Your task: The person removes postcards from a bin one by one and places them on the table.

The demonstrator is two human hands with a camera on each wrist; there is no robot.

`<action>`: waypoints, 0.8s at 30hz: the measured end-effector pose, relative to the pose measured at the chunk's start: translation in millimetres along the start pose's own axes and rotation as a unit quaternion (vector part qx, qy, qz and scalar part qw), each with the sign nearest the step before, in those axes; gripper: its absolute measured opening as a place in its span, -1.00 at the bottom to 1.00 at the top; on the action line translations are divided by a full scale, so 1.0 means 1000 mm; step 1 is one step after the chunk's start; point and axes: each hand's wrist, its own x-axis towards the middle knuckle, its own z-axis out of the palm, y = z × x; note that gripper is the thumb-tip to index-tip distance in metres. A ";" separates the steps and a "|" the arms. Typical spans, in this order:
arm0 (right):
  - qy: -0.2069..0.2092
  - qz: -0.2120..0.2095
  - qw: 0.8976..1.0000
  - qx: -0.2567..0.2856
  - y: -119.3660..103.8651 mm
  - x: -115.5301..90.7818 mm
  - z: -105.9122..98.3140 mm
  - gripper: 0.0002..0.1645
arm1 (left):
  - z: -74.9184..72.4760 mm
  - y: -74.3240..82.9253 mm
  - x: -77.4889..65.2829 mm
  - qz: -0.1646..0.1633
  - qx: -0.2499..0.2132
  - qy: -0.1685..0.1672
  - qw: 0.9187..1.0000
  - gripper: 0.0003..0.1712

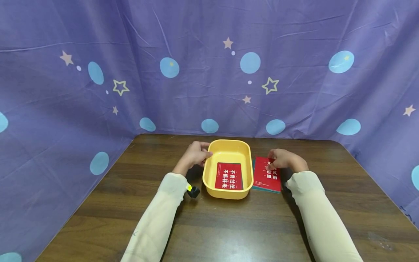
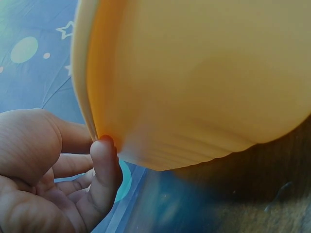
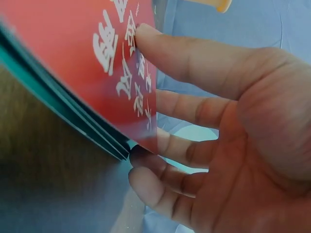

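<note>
My left hand (image 1: pixel 195 153) pinches the left rim of a yellow plastic basin (image 1: pixel 228 195) between thumb and fingers; the left wrist view shows the thumb against the basin's wall. Inside the basin lies a red notebook (image 1: pixel 226 176) with white characters. Right of the basin is a small stack of thin notebooks with teal undersides, a red notebook (image 1: pixel 264 174) on top. My right hand (image 1: pixel 284 159) grips that stack's far right edge. Up close, its thumb lies on the red cover and its other fingers (image 3: pixel 167 104) reach behind the edge. How many notebooks it holds, I cannot tell.
Everything stands on a dark wooden table (image 1: pixel 222 225). A purple curtain (image 1: pixel 203 91) with stars and blue dots hangs behind the table and along its sides. A small black device (image 1: pixel 194 192) is at the left sleeve's cuff.
</note>
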 end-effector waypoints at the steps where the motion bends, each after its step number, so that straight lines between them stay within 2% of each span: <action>1: 0.001 0.001 1.000 -0.005 0.000 0.000 0.000 -0.36 | 0.000 0.000 0.000 0.000 0.001 0.001 1.000 -0.44; 12: 0.003 0.018 1.000 -0.026 -0.006 0.000 0.002 -0.35 | 0.001 0.000 -0.001 0.003 -0.002 0.002 1.000 -0.45; 17: 0.010 0.001 0.999 -0.035 -0.008 0.002 0.001 -0.36 | 0.001 0.000 -0.001 0.004 0.000 0.002 1.000 -0.46; 20: 0.035 -0.012 0.998 -0.047 -0.011 0.003 -0.001 -0.35 | 0.001 0.000 -0.001 0.005 0.000 0.003 1.000 -0.47; 24: 0.097 -0.045 0.992 -0.062 -0.018 0.002 -0.005 -0.41 | 0.001 0.001 -0.002 0.005 0.005 0.005 1.000 -0.46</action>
